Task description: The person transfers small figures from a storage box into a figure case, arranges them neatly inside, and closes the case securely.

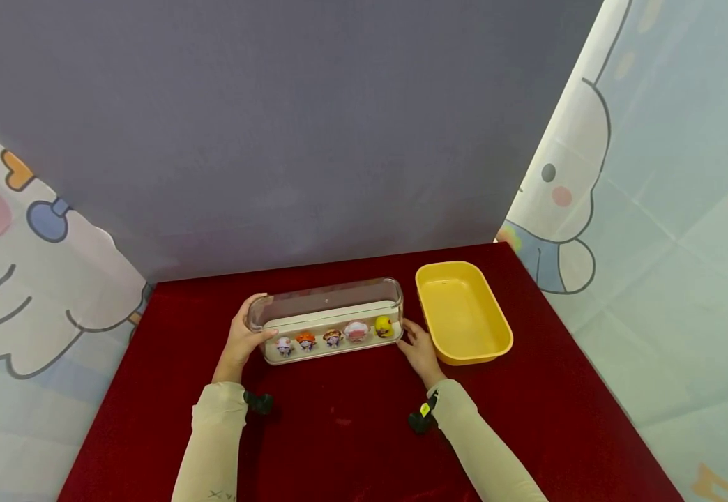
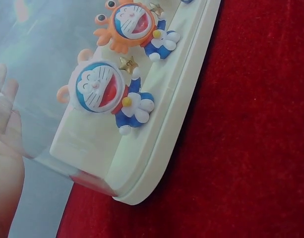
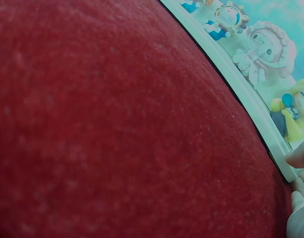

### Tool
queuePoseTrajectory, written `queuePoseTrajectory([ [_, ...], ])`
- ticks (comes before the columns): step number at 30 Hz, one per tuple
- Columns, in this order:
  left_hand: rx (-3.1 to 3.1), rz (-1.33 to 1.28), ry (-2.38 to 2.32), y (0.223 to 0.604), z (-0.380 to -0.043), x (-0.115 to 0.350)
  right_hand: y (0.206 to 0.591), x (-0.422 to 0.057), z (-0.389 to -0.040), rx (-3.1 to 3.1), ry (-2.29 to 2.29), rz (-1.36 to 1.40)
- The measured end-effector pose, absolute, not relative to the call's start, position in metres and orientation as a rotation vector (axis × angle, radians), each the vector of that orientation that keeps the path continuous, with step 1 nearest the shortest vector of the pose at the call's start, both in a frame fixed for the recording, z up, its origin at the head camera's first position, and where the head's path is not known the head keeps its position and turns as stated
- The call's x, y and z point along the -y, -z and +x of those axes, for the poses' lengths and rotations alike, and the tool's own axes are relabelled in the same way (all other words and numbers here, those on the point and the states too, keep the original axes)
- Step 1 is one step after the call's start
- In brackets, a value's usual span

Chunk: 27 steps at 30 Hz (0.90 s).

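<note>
A long display case with a clear cover (image 1: 326, 301) and a cream base (image 1: 339, 351) stands on the red cloth. Several small figurines line up inside it, among them a crab-hooded one (image 2: 134, 22), a white-hooded one (image 2: 99, 87), a pink-and-white one (image 3: 265, 47) and a yellow one (image 1: 383, 326). My left hand (image 1: 242, 341) grips the cover's left end, thumb in front and fingers behind; the fingers show through the clear plastic in the left wrist view. At the right end, my right hand (image 1: 421, 352) holds the base's corner, its thumb (image 3: 299, 154) on the edge.
A yellow rectangular tray (image 1: 464, 317) lies just right of the case, close to my right hand. Red cloth (image 1: 332, 432) covers the table. A grey backdrop (image 1: 314, 139) rises behind, with cartoon-printed curtains (image 1: 653, 293) at both sides.
</note>
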State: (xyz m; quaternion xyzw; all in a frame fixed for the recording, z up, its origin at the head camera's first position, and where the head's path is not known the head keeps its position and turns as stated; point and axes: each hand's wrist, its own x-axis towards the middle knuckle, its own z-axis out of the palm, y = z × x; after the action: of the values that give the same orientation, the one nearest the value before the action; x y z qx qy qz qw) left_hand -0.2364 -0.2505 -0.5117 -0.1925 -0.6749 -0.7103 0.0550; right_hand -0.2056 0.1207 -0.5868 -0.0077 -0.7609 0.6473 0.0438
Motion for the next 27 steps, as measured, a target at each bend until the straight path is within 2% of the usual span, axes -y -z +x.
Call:
queuePoseTrajectory([
  [15,2.117,-0.545,2.148,0.501,-0.229,0.247,0.583,-0.121,-0.206,2.344,-2.006,-0.048],
  [23,2.140,-0.494,2.168,0.502,-0.229,0.245,0.551,-0.118,-0.192,2.343,-2.013,-0.004],
  [27,2.124,-0.485,2.195,0.504,-0.228,0.245,0.549,-0.116,-0.191,2.358,-1.980,0.008],
])
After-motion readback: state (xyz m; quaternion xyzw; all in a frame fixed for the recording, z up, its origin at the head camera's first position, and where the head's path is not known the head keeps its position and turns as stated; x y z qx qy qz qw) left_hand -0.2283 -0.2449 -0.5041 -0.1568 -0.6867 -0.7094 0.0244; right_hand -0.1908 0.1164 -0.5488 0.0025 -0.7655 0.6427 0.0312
